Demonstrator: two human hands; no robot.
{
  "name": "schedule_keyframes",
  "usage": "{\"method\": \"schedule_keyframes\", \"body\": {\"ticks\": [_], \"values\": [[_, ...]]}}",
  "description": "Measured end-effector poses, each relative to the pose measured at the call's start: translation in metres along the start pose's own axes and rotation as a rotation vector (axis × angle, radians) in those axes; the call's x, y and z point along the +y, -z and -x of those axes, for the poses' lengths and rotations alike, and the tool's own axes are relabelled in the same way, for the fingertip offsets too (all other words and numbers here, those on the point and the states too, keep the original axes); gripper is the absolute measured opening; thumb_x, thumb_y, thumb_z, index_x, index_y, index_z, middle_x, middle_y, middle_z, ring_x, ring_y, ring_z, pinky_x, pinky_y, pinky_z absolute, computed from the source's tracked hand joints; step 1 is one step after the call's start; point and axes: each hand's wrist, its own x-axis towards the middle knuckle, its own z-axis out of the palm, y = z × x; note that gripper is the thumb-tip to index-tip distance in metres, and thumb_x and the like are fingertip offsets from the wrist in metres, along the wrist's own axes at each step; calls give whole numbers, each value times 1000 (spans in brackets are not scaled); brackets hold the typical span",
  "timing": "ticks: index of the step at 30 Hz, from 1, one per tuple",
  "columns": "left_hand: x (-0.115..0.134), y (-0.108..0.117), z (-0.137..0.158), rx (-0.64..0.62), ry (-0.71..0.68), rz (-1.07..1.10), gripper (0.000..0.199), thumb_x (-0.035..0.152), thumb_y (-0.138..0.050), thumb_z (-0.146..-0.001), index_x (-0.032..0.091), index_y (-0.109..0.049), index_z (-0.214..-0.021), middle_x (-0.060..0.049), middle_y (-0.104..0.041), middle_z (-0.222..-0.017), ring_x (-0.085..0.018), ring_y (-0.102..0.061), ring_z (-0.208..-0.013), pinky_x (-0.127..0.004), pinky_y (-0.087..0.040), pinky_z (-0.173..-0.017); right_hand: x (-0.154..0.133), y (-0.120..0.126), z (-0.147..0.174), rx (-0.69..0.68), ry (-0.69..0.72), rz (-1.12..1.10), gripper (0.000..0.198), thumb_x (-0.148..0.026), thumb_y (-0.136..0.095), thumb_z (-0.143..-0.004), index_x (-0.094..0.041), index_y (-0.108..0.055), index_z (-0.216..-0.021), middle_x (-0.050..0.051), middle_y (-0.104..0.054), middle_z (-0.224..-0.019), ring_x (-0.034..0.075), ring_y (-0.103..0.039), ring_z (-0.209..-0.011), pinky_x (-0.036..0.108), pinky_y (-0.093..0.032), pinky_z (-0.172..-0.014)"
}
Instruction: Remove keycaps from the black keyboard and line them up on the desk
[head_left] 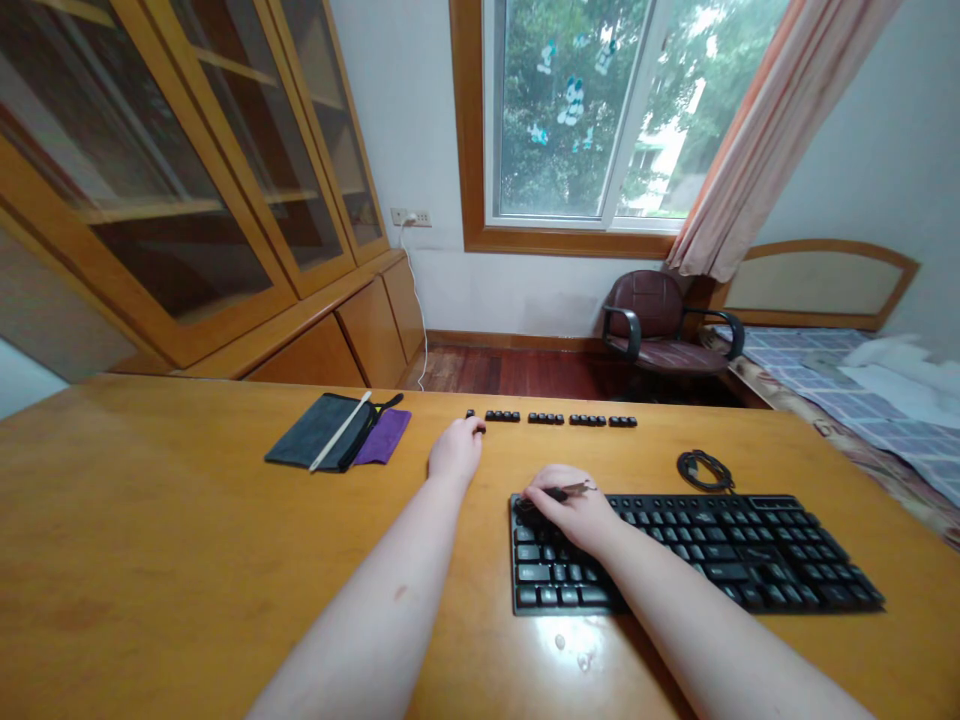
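Observation:
A black keyboard [720, 550] lies on the desk at the right, part of its left end hidden by my right hand [574, 505]. That hand is closed around a small dark brush [576, 489] with a brown, bristle-like end, and is over the keyboard's upper left corner. What its fingertips touch there is hidden. Farther forward, my left hand [456, 448] is closed with a black keycap [480, 429] at its fingertips. Just beyond it, black keycaps [502, 416] stand in small groups in a row along the desk's far edge.
On the left of the desk [187, 560] lie a grey pouch [304, 430] with a pale stick [341, 432] across it and a purple cloth [384, 437]. A coiled black cable [705, 485] sits behind the keyboard. An office chair [652, 315] stands beyond the desk.

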Motion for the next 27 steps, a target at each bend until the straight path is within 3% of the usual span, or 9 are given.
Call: {"method": "schedule_keyframes", "body": {"ticks": [13,27], "values": [[-3,0,0,37,9,3,18,23,-47,-82,26,-62,-90,-4,-64,-93,-19,-60,-79,-27,-42,-64,-2,1,0,-5,0,-6,18,-24,-55,-83,-20,-66,-69,4,-67,-70,15,-62,-69,28,-51,-70],[-4,-2,0,43,-14,4,22,26,-48,-83,26,-61,-100,-4,-64,-92,-18,-59,-76,-26,-40,-61,2,0,1,-6,-3,-12,17,-21,-55,-82,-18,-67,-70,5,-66,-71,15,-62,-69,27,-50,-70]]}}
